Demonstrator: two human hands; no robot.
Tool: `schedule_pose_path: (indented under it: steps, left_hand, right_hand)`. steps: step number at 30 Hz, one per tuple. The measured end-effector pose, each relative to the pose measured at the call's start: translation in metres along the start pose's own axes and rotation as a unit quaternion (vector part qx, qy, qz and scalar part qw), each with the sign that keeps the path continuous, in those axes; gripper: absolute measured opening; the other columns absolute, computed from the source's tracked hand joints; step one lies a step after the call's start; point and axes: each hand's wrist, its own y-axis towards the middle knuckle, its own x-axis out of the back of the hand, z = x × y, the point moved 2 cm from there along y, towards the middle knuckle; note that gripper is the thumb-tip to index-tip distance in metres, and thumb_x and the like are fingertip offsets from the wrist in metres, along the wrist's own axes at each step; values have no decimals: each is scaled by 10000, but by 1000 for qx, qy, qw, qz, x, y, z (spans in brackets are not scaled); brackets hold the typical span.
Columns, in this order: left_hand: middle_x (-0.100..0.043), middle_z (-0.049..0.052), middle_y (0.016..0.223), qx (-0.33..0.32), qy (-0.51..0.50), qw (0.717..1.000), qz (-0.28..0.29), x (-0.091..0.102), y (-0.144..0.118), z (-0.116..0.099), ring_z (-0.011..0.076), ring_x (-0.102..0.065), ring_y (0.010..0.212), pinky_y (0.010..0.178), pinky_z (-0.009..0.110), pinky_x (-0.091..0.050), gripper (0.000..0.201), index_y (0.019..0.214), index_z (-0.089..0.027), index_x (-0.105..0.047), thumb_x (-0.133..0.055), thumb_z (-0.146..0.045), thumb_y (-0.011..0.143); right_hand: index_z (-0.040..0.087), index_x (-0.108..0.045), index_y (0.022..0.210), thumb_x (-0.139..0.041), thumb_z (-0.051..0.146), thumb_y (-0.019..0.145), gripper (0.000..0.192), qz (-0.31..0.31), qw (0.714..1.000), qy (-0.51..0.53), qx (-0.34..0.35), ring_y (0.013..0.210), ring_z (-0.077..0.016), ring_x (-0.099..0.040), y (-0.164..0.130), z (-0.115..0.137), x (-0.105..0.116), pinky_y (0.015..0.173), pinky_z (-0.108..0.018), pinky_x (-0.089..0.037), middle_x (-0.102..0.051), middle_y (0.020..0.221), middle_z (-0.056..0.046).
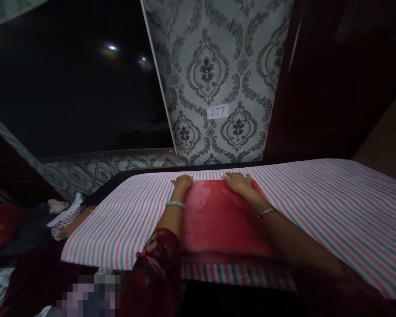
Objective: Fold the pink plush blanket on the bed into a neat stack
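A red cloth [218,220] lies flat on a table covered with a pink, grey and white striped sheet [333,207]. My left hand [182,182] rests at the cloth's far left corner, fingers curled on its edge. My right hand [239,182] lies palm down on the far right corner, fingers spread. Each wrist wears a bangle, and dark red sleeves cover my upper arms.
A patterned grey wall with a small paper label reading 277 [218,111] stands behind the table. A large dark panel [75,88] fills the upper left. A pile of clothes [53,215] lies left of the table, and dark red furniture [336,75] stands at right.
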Motion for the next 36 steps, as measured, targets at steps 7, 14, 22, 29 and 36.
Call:
schedule_pose_path:
  steps: [7, 14, 22, 29, 36]
  left_hand:
    - [-686, 203, 1199, 33, -2, 999, -6, -27, -2, 22, 311, -620, 1174, 986, 430, -472, 471, 1109, -107, -710, -369, -412, 997]
    - [-691, 207, 1204, 112, -27, 993, -14, -32, 17, 35, 278, -644, 1153, 950, 380, -492, 500, 1124, -92, -704, -276, -332, 1025]
    - [-638, 95, 1241, 125, -53, 991, 5, -34, 19, 44, 225, -629, 1096, 947, 457, -535, 363, 1201, -174, -623, -598, -426, 942]
    - [-535, 177, 1431, 72, -38, 997, -1, 5, -9, 28, 287, -545, 1280, 1065, 495, -446, 504, 1376, -140, -521, -487, -453, 982]
    - [-317, 132, 1623, -172, 15, 985, 12, 17, -126, 16, 265, -218, 1521, 1238, 427, -178, 630, 1522, -153, -374, -421, -474, 981]
  right_hand:
    - [179, -700, 1155, -334, 459, 1030, 477, -129, 991, -45, 4, 1112, -289, -584, -6, -30, -48, 985, -428, -339, -690, 1159, -129]
    - [189, -720, 1112, -317, 391, 1034, 458, -129, 991, -31, -1, 1074, -268, -595, 0, -38, -47, 944, -388, -354, -705, 1127, -107]
    - [169, -715, 1146, -290, 389, 1018, 495, -122, 992, -27, -11, 1090, -291, -593, -7, -34, -43, 945, -406, -374, -694, 1159, -135]
    - [133, -678, 1229, -228, 373, 1032, 548, -81, 996, -37, -10, 1163, -292, -577, -11, -27, -33, 1014, -416, -354, -664, 1242, -158]
    - [224, -319, 1568, -334, 526, 1010, 635, -71, 994, -34, 69, 1452, -363, -302, -58, -10, -16, 1152, -575, -209, -345, 1591, -142]
